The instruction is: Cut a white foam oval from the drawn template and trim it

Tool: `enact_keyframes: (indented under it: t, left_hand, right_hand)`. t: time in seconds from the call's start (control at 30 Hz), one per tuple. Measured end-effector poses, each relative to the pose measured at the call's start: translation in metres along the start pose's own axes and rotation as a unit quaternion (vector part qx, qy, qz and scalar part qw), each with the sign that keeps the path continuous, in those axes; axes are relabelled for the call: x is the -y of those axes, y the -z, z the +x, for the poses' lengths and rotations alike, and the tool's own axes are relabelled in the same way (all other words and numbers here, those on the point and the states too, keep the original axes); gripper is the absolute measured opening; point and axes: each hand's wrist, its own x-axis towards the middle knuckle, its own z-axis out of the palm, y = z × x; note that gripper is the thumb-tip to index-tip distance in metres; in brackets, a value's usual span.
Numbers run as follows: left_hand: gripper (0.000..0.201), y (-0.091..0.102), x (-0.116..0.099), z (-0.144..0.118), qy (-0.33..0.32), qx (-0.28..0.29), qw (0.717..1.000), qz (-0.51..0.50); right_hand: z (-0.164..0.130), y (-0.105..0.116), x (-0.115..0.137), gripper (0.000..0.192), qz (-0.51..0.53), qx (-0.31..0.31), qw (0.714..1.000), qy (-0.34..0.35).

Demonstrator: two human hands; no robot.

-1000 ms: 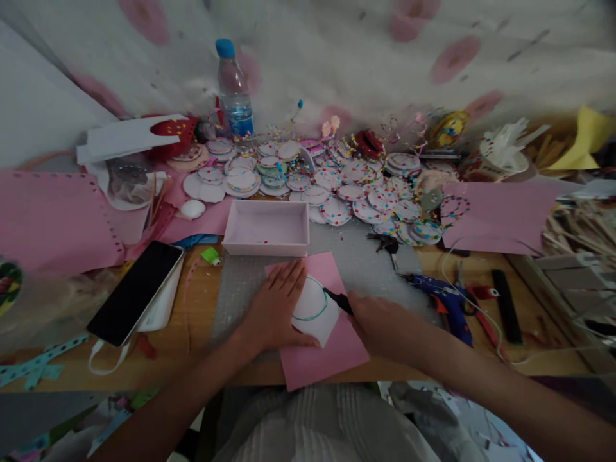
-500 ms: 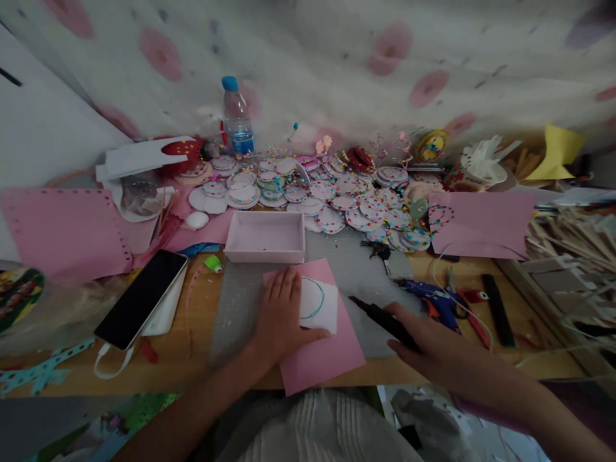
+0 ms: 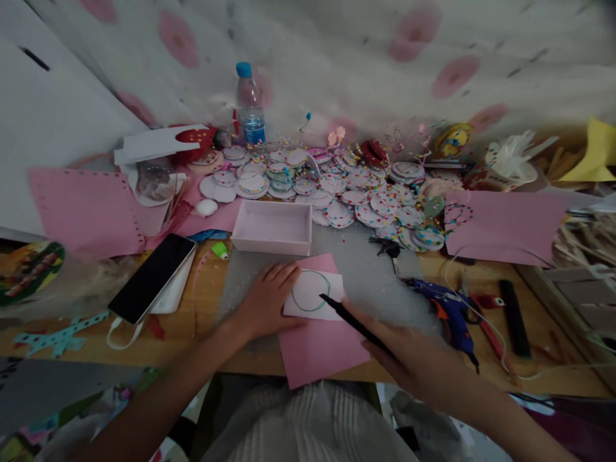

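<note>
Pen to card, craft desk.
Left hand (image 3: 264, 301) lies flat, fingers spread, pressing the white card (image 3: 314, 296) onto the pink sheet (image 3: 323, 346) at the desk's near edge. Right hand (image 3: 418, 359) pinches a black pen (image 3: 353, 323), its tip touching the green circle drawn on the card. Pink box (image 3: 273, 226) just behind; blue glue gun (image 3: 445, 310) to the right.

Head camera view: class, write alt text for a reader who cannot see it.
A person's left hand presses a white card with a drawn green circle onto pink paper, while the right hand touches a black pen to it. Decorated paper discs crowd the desk behind.
</note>
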Motion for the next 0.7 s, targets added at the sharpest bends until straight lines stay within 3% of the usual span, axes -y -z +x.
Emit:
enact_keyframes:
  t: [0.13, 0.23, 0.43, 0.7]
  left_hand:
    - [0.108, -0.004, -0.005, 0.002, 0.034, -0.054, 0.998, -0.027]
    - [0.112, 0.001, -0.006, -0.004, 0.058, -0.058, 0.996, -0.035]
    - [0.104, 0.017, -0.002, -0.011, 0.014, 0.005, 0.999, -0.050]
    - [0.107, 0.002, -0.027, -0.001, 0.114, -0.069, 0.989, -0.061]
  right_hand:
    - [0.011, -0.018, 0.015, 0.064, -0.053, -0.019, 0.998, 0.015]
    - [0.017, -0.025, 0.020, 0.069, -0.071, -0.031, 0.997, 0.030]
    - [0.018, -0.012, 0.028, 0.068, -0.089, -0.051, 0.995, -0.006]
    - [0.019, -0.007, 0.030, 0.065, -0.072, -0.064, 0.995, -0.010]
